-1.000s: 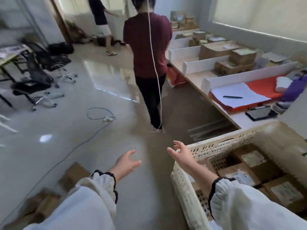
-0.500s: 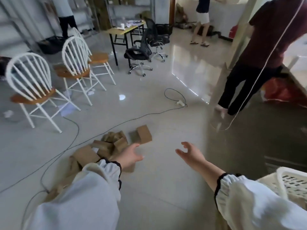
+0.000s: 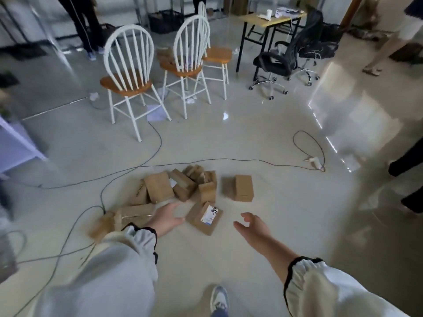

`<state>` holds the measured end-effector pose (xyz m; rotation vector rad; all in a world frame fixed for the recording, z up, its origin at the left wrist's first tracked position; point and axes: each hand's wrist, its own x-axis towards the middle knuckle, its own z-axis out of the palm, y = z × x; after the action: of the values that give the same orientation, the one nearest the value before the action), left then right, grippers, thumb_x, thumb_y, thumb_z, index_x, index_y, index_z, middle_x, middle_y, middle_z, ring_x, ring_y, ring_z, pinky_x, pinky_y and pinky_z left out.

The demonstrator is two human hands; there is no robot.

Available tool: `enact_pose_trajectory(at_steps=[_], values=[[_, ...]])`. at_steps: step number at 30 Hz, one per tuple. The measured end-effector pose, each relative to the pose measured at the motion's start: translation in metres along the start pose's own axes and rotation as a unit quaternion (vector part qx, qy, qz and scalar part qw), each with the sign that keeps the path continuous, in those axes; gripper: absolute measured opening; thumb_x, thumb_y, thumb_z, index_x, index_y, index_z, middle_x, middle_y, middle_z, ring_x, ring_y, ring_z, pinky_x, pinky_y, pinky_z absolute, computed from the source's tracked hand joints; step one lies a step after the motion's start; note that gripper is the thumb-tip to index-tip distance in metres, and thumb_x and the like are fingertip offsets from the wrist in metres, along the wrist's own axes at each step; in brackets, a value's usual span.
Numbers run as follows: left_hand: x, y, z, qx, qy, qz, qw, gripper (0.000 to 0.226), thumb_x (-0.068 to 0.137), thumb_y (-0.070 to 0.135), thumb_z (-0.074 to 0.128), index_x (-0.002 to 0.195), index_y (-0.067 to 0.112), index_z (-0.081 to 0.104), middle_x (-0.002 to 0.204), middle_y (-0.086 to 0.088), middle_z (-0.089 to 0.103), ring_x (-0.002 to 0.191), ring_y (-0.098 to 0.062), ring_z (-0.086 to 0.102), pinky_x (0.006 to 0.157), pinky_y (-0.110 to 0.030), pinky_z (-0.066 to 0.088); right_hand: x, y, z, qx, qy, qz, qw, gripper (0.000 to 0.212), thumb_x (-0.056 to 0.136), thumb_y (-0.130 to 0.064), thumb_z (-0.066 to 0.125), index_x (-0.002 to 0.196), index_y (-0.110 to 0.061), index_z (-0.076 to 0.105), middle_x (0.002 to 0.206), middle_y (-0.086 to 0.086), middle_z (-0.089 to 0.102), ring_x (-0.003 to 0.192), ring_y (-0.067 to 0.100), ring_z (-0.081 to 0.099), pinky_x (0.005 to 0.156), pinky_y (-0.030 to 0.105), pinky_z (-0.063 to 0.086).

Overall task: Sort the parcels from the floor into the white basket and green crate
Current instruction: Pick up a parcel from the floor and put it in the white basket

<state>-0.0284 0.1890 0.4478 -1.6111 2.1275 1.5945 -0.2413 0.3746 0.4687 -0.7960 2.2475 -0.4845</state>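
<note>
Cardboard parcels [image 3: 180,186] lie heaped on the floor [image 3: 251,259] ahead of me. There are about a dozen, though blur and overlap spoil an exact count, and one separate box [image 3: 242,187] stands just right of the heap. Both my arms reach forward and down. My left hand [image 3: 168,217], fingers straight and holding nothing, is at the left edge of the nearest parcel [image 3: 204,218]. My right hand [image 3: 253,226] hangs loose and empty to that parcel's right, palm turned inward. The nearest parcel carries one white label with a blue strip and black scrawl — unreadable. Three white chairs [image 3: 128,65] stand beyond.
</note>
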Motion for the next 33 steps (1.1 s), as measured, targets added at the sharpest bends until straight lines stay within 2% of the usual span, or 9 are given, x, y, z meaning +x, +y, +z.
enact_pose_trajectory(at_steps=[3,8,13,18,21,23,28,31,33], values=[[0.051,-0.011,0.007,-0.008,0.015,-0.032,0.999,0.088,0.063,0.038,0.071,0.14,0.009,0.04,0.129,-0.021,0.055,0.118,-0.039,0.054,0.094,-0.05,0.045,0.057,0.002,0.013,-0.024,-0.023,0.003,0.999,0.057,0.083,-0.05,0.055,0.134,-0.025,0.048,0.132,-0.005,0.052,0.118,0.015,0.051,0.084,0.021,0.036],[0.152,-0.05,0.048,-0.001,-0.007,-0.059,0.998,0.068,0.077,0.024,0.075,0.136,0.011,0.045,0.12,-0.025,0.06,0.108,-0.042,0.059,0.086,-0.043,0.05,0.156,0.037,0.061,-0.057,-0.039,0.028,0.997,0.056,0.084,-0.051,0.054,0.134,-0.026,0.048,0.132,-0.006,0.053,0.119,0.014,0.051,0.084,0.021,0.035],[0.273,-0.124,0.112,0.028,-0.016,-0.057,0.998,0.063,0.076,0.033,0.071,0.134,0.02,0.05,0.111,-0.008,0.064,0.094,-0.023,0.062,0.077,-0.026,0.046,0.272,0.104,0.154,-0.055,-0.052,0.043,0.996,0.054,0.085,-0.047,0.054,0.134,-0.025,0.047,0.13,-0.006,0.052,0.105,0.011,0.053,0.08,0.021,0.037],[0.412,-0.214,0.185,0.025,-0.015,-0.045,0.999,0.059,0.077,0.03,0.073,0.131,0.017,0.053,0.115,-0.01,0.064,0.098,-0.027,0.064,0.083,-0.032,0.051,0.399,0.182,0.259,-0.035,-0.033,0.045,0.998,0.052,0.086,-0.044,0.056,0.133,-0.024,0.048,0.129,-0.003,0.053,0.092,0.009,0.05,0.072,0.02,0.039],[0.485,-0.261,0.227,0.033,-0.007,-0.043,0.999,0.062,0.078,0.028,0.074,0.133,0.016,0.051,0.118,-0.014,0.061,0.102,-0.031,0.063,0.09,-0.036,0.051,0.47,0.225,0.308,0.001,-0.012,0.055,0.998,0.052,0.088,-0.042,0.057,0.134,-0.02,0.048,0.133,0.002,0.053,0.109,0.016,0.055,0.075,0.019,0.037],[0.525,-0.287,0.247,0.037,-0.007,-0.043,0.998,0.063,0.079,0.028,0.074,0.136,0.015,0.048,0.116,-0.012,0.06,0.096,-0.029,0.065,0.084,-0.032,0.052,0.514,0.248,0.33,0.041,0.005,0.068,0.997,0.053,0.089,-0.04,0.059,0.135,-0.017,0.047,0.135,0.006,0.053,0.118,0.02,0.053,0.079,0.019,0.035],[0.586,-0.342,0.275,-0.005,-0.004,-0.09,0.996,0.067,0.083,0.036,0.07,0.14,0.019,0.04,0.087,0.001,0.061,0.069,-0.016,0.062,0.055,-0.025,0.048,0.595,0.273,0.362,0.119,0.045,0.087,0.988,0.057,0.09,-0.037,0.059,0.139,-0.013,0.043,0.14,0.008,0.049,0.124,0.024,0.048,0.087,0.021,0.034],[0.589,-0.361,0.288,-0.079,-0.025,-0.115,0.99,0.067,0.083,0.043,0.067,0.14,0.021,0.038,0.103,0.0,0.06,0.078,-0.018,0.064,0.058,-0.027,0.048,0.612,0.27,0.38,0.131,0.025,0.073,0.988,0.058,0.09,-0.034,0.058,0.142,-0.015,0.039,0.141,0.006,0.047,0.124,0.023,0.047,0.087,0.023,0.033],[0.586,-0.366,0.291,-0.123,-0.025,-0.121,0.985,0.066,0.084,0.042,0.068,0.138,0.018,0.04,0.109,-0.002,0.059,0.079,-0.019,0.065,0.06,-0.028,0.049,0.611,0.265,0.391,0.138,0.02,0.069,0.988,0.054,0.09,-0.029,0.058,0.14,-0.016,0.042,0.132,0.004,0.052,0.111,0.019,0.053,0.083,0.023,0.036]])
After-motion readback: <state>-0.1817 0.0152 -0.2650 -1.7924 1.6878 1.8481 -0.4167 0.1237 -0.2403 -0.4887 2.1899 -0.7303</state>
